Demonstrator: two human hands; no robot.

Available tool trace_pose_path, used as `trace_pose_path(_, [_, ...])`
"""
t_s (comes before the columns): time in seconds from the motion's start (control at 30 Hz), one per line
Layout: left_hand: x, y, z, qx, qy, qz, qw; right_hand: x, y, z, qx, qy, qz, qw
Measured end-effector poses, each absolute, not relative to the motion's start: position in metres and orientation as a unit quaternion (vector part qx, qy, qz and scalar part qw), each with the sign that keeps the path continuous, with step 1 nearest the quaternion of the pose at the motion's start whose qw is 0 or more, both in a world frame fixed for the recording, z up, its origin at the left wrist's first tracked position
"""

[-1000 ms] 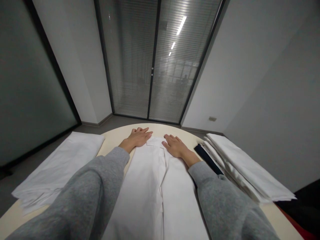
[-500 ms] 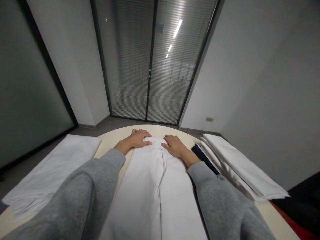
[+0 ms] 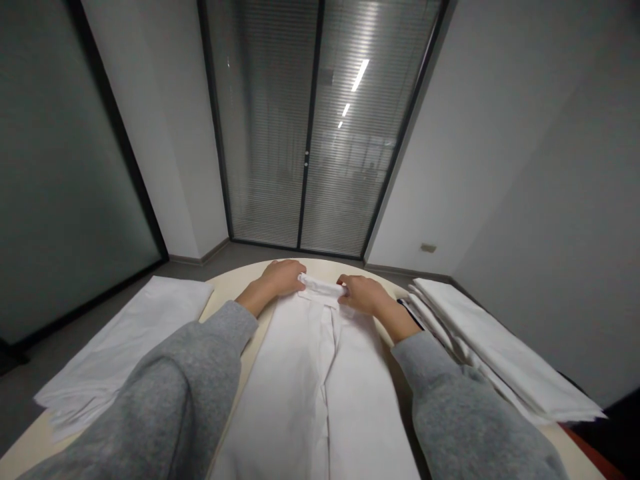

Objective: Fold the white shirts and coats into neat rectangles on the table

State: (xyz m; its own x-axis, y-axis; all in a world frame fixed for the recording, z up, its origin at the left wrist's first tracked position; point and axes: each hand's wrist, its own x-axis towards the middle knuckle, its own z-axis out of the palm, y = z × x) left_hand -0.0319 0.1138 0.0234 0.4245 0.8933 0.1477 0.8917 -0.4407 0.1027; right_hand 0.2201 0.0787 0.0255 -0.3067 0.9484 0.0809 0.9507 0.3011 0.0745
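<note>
White trousers (image 3: 280,373) lie lengthwise over the round table in front of me, their waistband (image 3: 323,288) at the far end and a wrinkled seam running down the middle. My left hand (image 3: 285,277) pinches the left end of the waistband between thumb and fingers. At the right end, my right hand (image 3: 363,294) has its fingers curled round the same band. Between the two hands the band is slightly raised and rolled. The near part of the trousers runs out of the bottom of the view.
On the left of the pale table (image 3: 240,283) lies a folded white cloth (image 3: 135,333). A stack of folded white cloths (image 3: 490,333) lies on the right, overhanging the edge, with something dark under it. Glass panels with blinds (image 3: 320,167) stand beyond.
My hands have gone from resting spread over the waistband to gripping its ends. The band is lifted a little and the right hand has moved outward. The view has shifted slightly.
</note>
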Motion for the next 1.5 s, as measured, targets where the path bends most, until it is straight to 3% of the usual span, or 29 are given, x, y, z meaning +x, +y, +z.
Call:
trace_pose_path(0.13, [-0.03,0.119,0.016,0.819,0.558,0.131,0.012,0.217,0.075,0.028,-0.632,-0.77,-0.093,0.007])
trace_pose_path(0.43, [-0.028,0.109,0.037,0.777,0.561,0.284,-0.036,0.208,0.063,0.043,-0.626,-0.748,-0.198,0.102])
trace_pose_path(0.63, [-0.03,0.095,0.04,0.791,0.549,0.262,-0.073,0.203,0.055,0.044,-0.635,-0.744,-0.177,0.112])
trace_pose_path(0.8, [-0.033,0.104,0.03,0.782,0.556,0.279,-0.045,0.206,0.064,0.039,-0.651,-0.73,-0.155,0.14])
trace_pose_path(1.07, [-0.036,0.145,-0.026,0.743,0.614,0.265,0.033,0.236,0.101,-0.013,-0.732,-0.652,-0.049,0.192])
trace_pose_path(1.23, [-0.037,0.149,-0.039,0.729,0.63,0.267,0.032,0.238,0.107,-0.034,-0.753,-0.631,0.0,0.189])
trace_pose_path(1.37, [-0.034,0.143,-0.036,0.762,0.572,0.3,-0.046,0.231,0.105,-0.036,-0.746,-0.64,-0.012,0.183])
trace_pose_path(1.5, [-0.03,0.142,-0.042,0.846,0.486,0.221,-0.008,0.229,0.103,-0.037,-0.739,-0.651,-0.017,0.172])
